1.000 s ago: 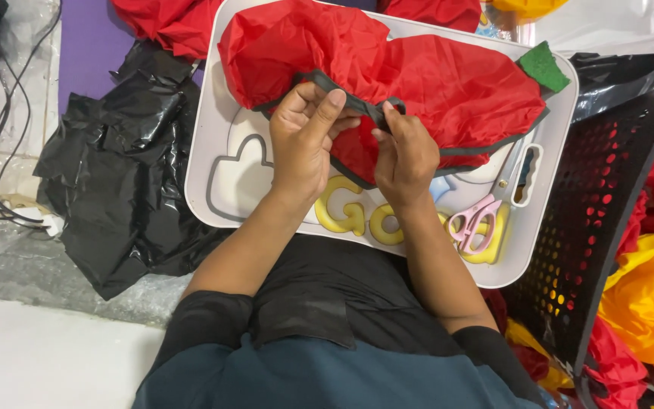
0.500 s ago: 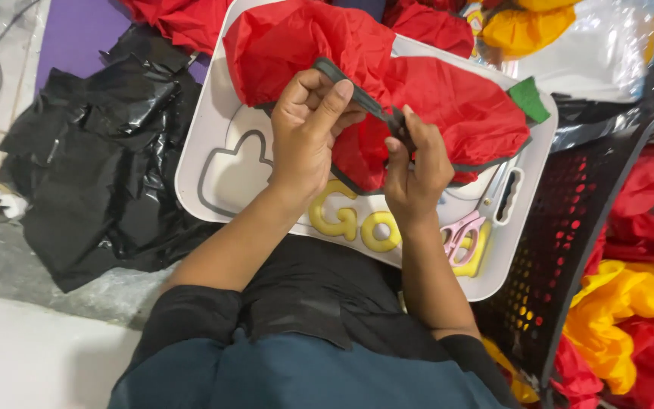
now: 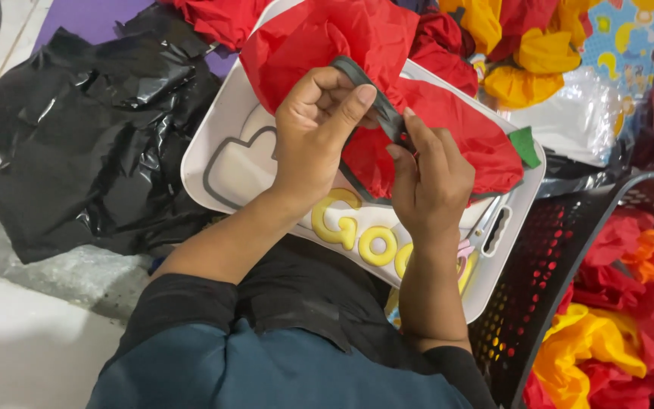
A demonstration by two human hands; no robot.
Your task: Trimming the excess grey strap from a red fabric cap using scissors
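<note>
Head view: both bare hands work over a white tray (image 3: 213, 163) resting on the person's lap, with red cloth (image 3: 387, 91) heaped across its far half.
Left hand (image 3: 316, 132): thumb and forefinger pressed together, pinching the upper run of a dark grey strap (image 3: 376, 102) — the other fingers curl under the cloth.
Right hand (image 3: 429, 178): fingertips pinch the same strap just below the left hand's grip, the two hands close together.
Strap's place: it edges the red cloth, lifted off the tray between the hands, then trails down along the cloth's lower border.
Handling, cloth: looks thin, light and limp — likely to slump and slide if held by one corner; it should bunch without harm.
Handling, strap: seems flat, narrow and flexible, firmer than the cloth, so the bound edge is probably the surest place to take hold.
Tab: a small green patch (image 3: 524, 146) sits at the cloth's right corner.
Tray marking: raised yellow rounded shapes (image 3: 357, 231) run along the near side, beside a grey outline figure at the left; a slot handle at the right end.
Scissors (image 3: 465, 254): pink and yellow handles lie on the tray, partly behind the right wrist.
Black plastic sheet (image 3: 92, 136): crumpled on the floor, left of the tray.
Basket (image 3: 562, 273): black perforated wall at the right, red, yellow and orange cloth inside.
Clear bag (image 3: 577, 113): beyond the tray, upper right.
</note>
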